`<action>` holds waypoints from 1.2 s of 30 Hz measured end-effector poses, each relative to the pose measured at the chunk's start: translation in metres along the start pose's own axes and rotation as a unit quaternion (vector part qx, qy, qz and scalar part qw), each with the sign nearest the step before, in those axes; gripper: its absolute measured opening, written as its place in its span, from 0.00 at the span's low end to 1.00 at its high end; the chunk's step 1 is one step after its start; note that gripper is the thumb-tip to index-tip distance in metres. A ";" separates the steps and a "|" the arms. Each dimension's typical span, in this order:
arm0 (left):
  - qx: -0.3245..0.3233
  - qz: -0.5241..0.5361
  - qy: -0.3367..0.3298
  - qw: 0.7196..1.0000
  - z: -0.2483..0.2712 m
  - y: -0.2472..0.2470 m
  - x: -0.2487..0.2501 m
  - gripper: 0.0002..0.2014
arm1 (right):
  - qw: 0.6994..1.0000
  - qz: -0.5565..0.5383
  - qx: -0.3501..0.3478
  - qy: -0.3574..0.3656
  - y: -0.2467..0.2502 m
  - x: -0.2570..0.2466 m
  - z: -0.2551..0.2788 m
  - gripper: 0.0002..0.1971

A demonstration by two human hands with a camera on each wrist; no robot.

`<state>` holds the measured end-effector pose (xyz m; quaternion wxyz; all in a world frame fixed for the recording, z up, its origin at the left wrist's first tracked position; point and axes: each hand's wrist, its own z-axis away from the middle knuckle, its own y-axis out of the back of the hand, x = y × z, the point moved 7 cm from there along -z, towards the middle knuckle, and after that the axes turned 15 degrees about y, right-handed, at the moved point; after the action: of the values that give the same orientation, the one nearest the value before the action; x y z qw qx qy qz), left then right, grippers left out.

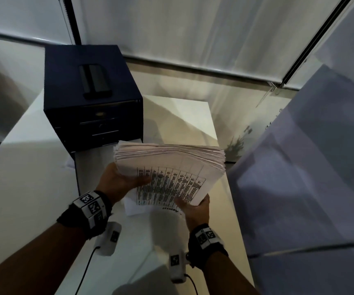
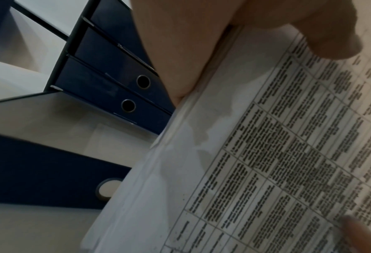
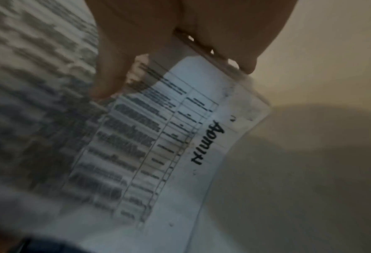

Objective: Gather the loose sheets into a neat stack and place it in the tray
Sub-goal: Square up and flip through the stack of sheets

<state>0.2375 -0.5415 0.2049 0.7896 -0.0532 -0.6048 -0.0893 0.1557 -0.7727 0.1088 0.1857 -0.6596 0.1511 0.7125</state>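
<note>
Held in the air above the table (image 1: 33, 177), just in front of the tray unit (image 1: 91, 99): stack (image 1: 169, 165), gripped by left hand (image 1: 118, 182) and right hand (image 1: 195, 207) at its near corners.

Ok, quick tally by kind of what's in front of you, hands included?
Hands: 2, the left hand and right hand
Paper stack: 1, gripped by both hands
Dark blue drawer unit: 1
Dark flat object on top of the unit: 1
Total: 5
</note>
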 end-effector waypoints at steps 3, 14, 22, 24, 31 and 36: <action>-0.004 -0.002 0.005 1.000 -0.002 0.000 0.001 0.24 | 1.000 0.010 -0.009 -0.018 -0.002 0.000 0.003 0.46; -0.022 -0.026 -0.020 0.999 -0.007 -0.003 0.008 0.25 | 0.984 -0.055 -0.049 0.164 -0.008 -0.102 -0.044 0.36; 0.081 -0.012 -0.085 0.993 0.003 0.006 0.029 0.24 | 0.968 -0.050 -0.024 0.246 -0.005 -0.148 -0.017 0.19; 0.062 -0.051 -0.088 0.993 0.006 0.006 0.022 0.20 | 0.970 -0.033 -0.032 0.239 -0.001 -0.142 -0.010 0.20; -0.025 -0.006 0.020 0.999 0.018 0.011 -0.002 0.33 | 0.975 0.016 -0.070 0.212 -0.002 -0.111 -0.004 0.22; 0.040 -0.113 -0.078 0.990 0.013 0.014 0.012 0.29 | 0.977 0.012 -0.059 0.206 -0.003 -0.113 -0.003 0.18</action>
<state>0.2310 -0.5264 0.2199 0.7263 0.0404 -0.6697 -0.1496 0.1665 -0.7790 0.2216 0.1033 -0.8001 0.1515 0.5711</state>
